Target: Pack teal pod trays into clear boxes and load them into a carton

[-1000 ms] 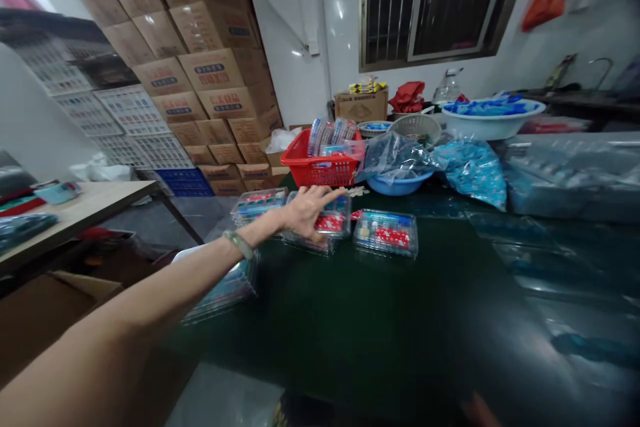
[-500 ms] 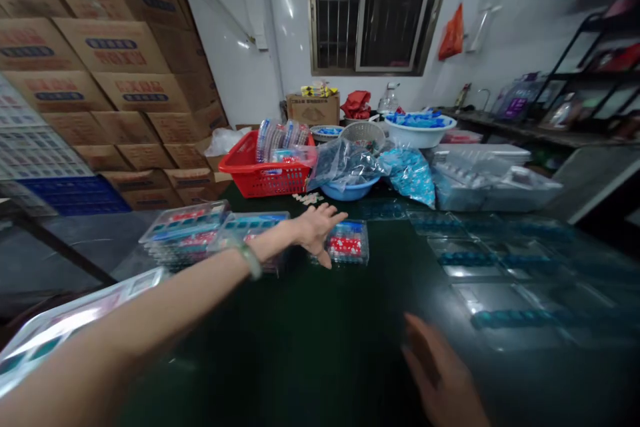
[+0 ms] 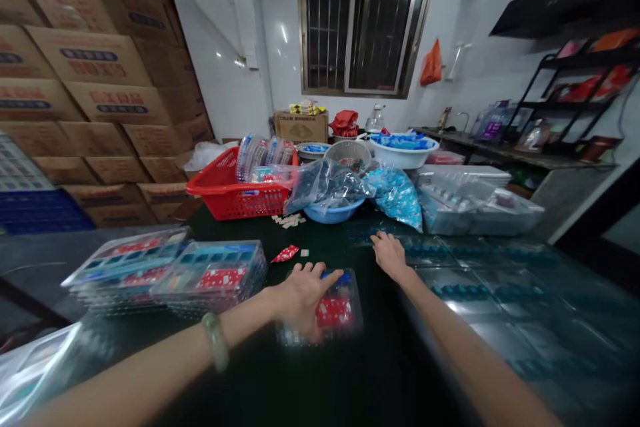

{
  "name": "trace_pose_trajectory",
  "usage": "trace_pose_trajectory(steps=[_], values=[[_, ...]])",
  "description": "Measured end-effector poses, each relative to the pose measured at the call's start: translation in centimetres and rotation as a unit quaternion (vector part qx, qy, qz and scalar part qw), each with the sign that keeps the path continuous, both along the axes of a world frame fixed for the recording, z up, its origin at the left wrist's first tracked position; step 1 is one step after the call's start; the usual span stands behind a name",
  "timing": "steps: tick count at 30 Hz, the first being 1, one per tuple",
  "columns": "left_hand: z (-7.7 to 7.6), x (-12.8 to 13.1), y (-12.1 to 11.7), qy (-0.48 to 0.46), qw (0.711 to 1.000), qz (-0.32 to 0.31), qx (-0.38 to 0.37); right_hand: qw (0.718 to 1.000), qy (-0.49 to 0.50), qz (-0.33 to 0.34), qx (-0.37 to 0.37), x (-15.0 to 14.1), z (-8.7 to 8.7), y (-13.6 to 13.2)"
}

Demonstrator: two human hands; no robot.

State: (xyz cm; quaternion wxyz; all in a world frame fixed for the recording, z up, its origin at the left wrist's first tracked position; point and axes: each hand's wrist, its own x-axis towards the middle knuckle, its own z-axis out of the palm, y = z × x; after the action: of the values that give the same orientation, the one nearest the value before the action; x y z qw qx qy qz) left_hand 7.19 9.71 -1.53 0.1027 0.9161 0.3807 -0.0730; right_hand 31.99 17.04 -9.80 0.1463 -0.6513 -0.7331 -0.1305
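The right hand has come up from the bottom edge and now lies open, fingers slightly spread, on the dark table top, just beside clear trays. The left hand has dropped onto a clear plastic clamshell pack with red-and-white contents, its fingers spread over the lid; whether it grips the pack cannot be told. A stack of similar packs lies just left of it, with a red wrapper scrap beyond, and a red plastic basket stands at upper centre.
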Motion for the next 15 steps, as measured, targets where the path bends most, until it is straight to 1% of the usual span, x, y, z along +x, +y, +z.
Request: trace_pose_trajectory(steps=[2,5,8,11,13,15], values=[[0.4,-0.1,-0.6,-0.019,1.000,0.003,-0.015,0.999,-0.027,0.006,-0.022,-0.2,-0.5,0.8],[0.7,-0.2,-0.4,-0.047,0.998,0.018,-0.033,0.997,-0.062,0.020,-0.033,-0.5,-0.9,0.8],[0.9,-0.3,0.3,-0.075,0.997,0.021,-0.029,0.995,-0.087,0.037,-0.020,-1.0,-0.9,-0.1],[1.8,-0.3,0.2,-0.092,0.995,0.022,-0.002,0.994,-0.099,0.044,0.008,-1.5,-0.3,-1.0],[3.0,-0.3,-0.9,-0.101,0.994,0.021,0.020,0.994,-0.099,0.047,0.030,-1.7,0.4,-1.4],[4.1,-0.3,-3.1,-0.110,0.993,0.006,0.036,0.993,-0.095,0.049,0.051,-1.8,1.1,-1.9]])
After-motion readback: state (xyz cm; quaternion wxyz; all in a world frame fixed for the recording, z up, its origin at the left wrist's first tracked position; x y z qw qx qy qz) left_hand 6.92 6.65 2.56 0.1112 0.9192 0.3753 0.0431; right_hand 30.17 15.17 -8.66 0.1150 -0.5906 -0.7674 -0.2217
